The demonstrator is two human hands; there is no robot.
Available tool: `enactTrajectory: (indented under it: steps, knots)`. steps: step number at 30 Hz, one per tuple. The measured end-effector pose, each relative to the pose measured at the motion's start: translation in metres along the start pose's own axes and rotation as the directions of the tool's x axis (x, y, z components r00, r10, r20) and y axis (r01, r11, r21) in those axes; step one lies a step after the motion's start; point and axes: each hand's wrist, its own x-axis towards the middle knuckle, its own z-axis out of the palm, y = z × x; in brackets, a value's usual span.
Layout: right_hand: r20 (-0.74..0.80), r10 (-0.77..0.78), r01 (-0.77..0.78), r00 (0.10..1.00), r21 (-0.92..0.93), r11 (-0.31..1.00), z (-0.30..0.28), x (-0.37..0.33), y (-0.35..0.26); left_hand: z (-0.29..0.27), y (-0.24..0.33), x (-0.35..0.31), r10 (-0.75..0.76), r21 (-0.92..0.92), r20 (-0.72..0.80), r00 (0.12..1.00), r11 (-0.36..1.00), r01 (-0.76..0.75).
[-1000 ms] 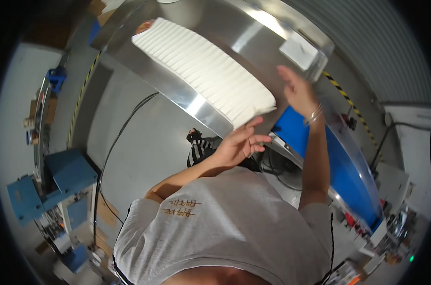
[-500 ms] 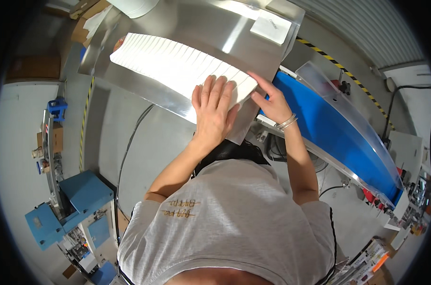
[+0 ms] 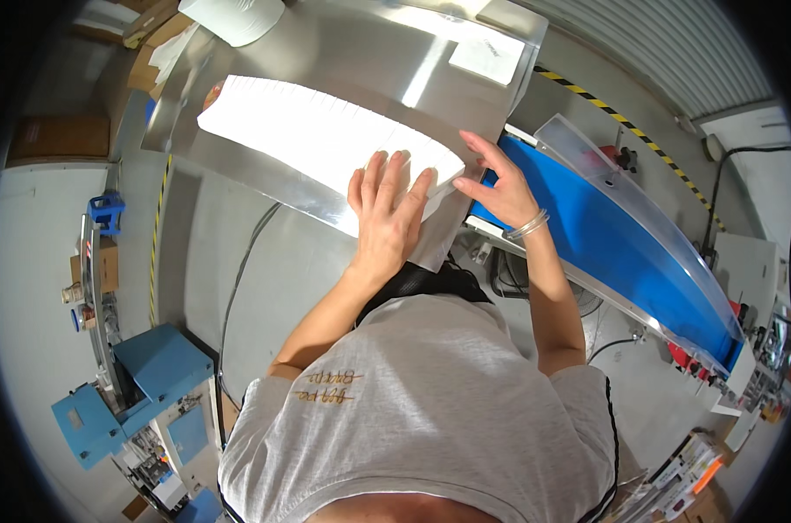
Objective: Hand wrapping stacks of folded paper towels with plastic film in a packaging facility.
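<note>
A long row of white, flat pieces (image 3: 300,126), packed face to face, lies slantwise on a shiny metal table (image 3: 352,48); glare hides what exactly they are. My left hand (image 3: 383,213) rests on the near side of the row toward its right end, fingers stretched and spread. Just past that right end is my right hand (image 3: 503,185), a clear bangle at its wrist. Its fingers are apart with nothing between them, and the thumb tip is close to the end piece; whether it touches I cannot tell.
To the right runs a blue conveyor belt (image 3: 605,240) with a clear plastic guard (image 3: 648,205). A white square sheet (image 3: 487,57) lies on the table's far right, and a white cylinder (image 3: 237,17) stands far left. Blue cabinets (image 3: 164,362) are at lower left.
My right hand's fingertips have come off the end of the row and opened slightly wider. My left hand's fingers have spread more on the row. The whole view has shifted a little.
</note>
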Motion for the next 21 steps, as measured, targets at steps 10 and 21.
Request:
enactTrajectory:
  steps: [10, 21]
  knots:
    - [0.124, -0.023, 0.013, 0.992, 0.082, 0.997, -0.005, -0.002, 0.001, 0.006, 0.000, -0.004, 0.011, -0.032, -0.037, 0.999, 0.999, -0.013]
    - [-0.480, 0.385, -0.261, 0.788, 0.307, 0.915, -0.038, -0.064, 0.092, -0.002, -0.007, 0.009, -0.058, -0.033, -0.006, 0.998, 0.998, 0.058]
